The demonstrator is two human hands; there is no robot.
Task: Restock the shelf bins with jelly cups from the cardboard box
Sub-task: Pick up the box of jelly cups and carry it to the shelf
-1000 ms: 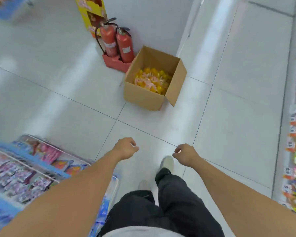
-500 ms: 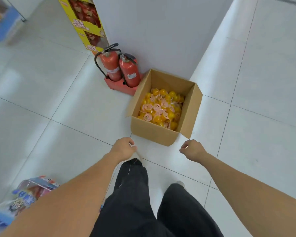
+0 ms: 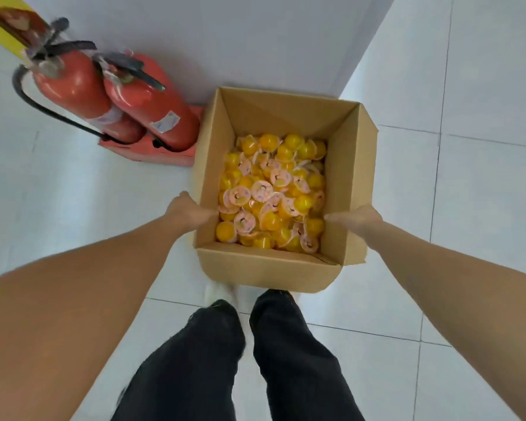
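A: Where are the jelly cups right now?

B: Heaped loose inside the open cardboard box, yellow cups with pink lids; the box stands on the floor at about twelve o'clock from the person's feet, its far side close to a grey wall.

A: And the hands?

B: One on each side wall; the left hand at nine o'clock of the box, fingers curled over the rim; the right hand at three o'clock, gripping the flap there; I judge a two-sided hold like that is meant to lift or shift the whole box level, so nothing spills.

A: What surrounds it?

B: Two red fire extinguishers in a red stand at ten o'clock, just beside the box; a yellow display at the far upper left; glossy white floor tiles all round; no shelf bins in view.
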